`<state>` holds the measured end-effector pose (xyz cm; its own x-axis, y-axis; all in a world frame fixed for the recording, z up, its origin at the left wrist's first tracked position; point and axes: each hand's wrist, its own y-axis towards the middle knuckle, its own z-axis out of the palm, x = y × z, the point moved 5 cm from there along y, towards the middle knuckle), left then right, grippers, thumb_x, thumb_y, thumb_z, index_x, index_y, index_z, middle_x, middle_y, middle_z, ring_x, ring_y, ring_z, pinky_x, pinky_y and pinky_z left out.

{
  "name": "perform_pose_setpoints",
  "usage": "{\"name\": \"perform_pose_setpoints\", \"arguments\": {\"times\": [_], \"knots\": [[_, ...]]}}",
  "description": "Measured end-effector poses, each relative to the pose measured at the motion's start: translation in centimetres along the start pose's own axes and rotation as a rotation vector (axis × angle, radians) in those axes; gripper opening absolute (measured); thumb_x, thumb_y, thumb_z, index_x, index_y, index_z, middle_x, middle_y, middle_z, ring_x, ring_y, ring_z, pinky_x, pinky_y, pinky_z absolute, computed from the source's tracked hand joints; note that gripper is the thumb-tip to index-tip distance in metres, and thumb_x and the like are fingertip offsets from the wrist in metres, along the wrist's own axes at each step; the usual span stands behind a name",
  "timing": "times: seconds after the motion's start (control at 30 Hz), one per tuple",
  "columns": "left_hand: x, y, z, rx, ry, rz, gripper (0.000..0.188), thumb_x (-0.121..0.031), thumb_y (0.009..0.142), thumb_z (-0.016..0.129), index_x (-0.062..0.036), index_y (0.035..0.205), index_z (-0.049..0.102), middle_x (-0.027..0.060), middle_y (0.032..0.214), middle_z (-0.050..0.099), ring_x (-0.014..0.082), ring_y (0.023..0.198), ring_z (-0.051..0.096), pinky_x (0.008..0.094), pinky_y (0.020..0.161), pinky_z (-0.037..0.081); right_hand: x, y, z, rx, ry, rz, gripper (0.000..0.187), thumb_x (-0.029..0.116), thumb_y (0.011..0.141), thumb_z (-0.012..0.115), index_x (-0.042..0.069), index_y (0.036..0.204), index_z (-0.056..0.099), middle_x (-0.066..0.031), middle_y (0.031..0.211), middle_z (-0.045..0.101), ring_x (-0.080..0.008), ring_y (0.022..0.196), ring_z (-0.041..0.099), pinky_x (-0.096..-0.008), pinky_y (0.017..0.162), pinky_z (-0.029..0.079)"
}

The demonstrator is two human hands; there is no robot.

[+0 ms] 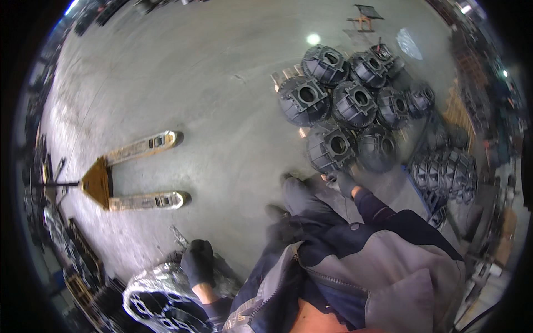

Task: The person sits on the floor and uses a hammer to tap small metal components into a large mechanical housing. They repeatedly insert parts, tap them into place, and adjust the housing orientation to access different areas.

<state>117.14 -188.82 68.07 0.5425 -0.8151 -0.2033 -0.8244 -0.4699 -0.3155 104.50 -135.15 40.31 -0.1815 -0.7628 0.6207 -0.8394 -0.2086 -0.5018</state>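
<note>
My left hand (198,262), in a dark glove, is curled closed beside a bundle of cast metal parts wrapped in clear plastic film (161,286). A loose strip of film (179,237) sticks up near it; anything inside the fist is hidden. To the right, my gloved right hand (343,183) hangs low with its fingers bent, close to the near edge of a dark bell-shaped metal housing (331,147). Something small and pale shows at its fingertips, too small to name. Several similar housings (355,104) stand grouped behind, on wooden pallet boards (290,73).
A yellow pallet jack (97,183) stands at the left, its forks pointing right. Ribbed dark castings (444,175) are stacked at the right. Farther back are a small orange-legged stand (363,22) and a sheet of clear plastic (409,44) on the grey concrete floor (222,111).
</note>
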Motion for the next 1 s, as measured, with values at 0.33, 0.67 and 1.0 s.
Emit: {"name": "perform_pose_setpoints", "arguments": {"times": [0.33,0.67,1.0], "knots": [[-0.5,27.1,-0.7,0.042,-0.032,0.042,0.027,-0.03,0.094,0.068,-0.0058,0.102,0.076,0.0224,0.1,0.073,0.0396,0.096,0.071,0.0445,0.083,0.054,3.1,13.1,-1.8,-0.188,-0.159,0.242,0.029,0.032,0.091,0.071,0.006,0.103,0.076,-0.0245,0.112,0.072,-0.0396,0.106,0.069,-0.0437,0.09,0.053],[2.1,46.2,4.9,0.365,-0.077,-0.111,0.03,-0.034,0.092,0.063,-0.0069,0.092,0.075,0.0172,0.091,0.073,0.0369,0.089,0.071,0.048,0.081,0.054,18.6,38.6,-21.7,-0.663,0.279,0.091,0.02,0.019,0.091,0.068,0.007,0.104,0.076,-0.0171,0.097,0.076,-0.0294,0.088,0.075,-0.0386,0.077,0.055],[-9.0,85.8,-1.0,0.497,0.119,0.119,0.021,-0.027,0.09,0.063,-0.0091,0.084,0.073,0.0151,0.081,0.071,0.0349,0.083,0.069,0.0489,0.076,0.054,21.5,48.0,-21.0,-0.942,0.365,0.595,0.03,0.03,0.09,0.075,0.002,0.101,0.076,-0.0264,0.096,0.073,-0.0384,0.093,0.072,-0.0451,0.081,0.054]]}}
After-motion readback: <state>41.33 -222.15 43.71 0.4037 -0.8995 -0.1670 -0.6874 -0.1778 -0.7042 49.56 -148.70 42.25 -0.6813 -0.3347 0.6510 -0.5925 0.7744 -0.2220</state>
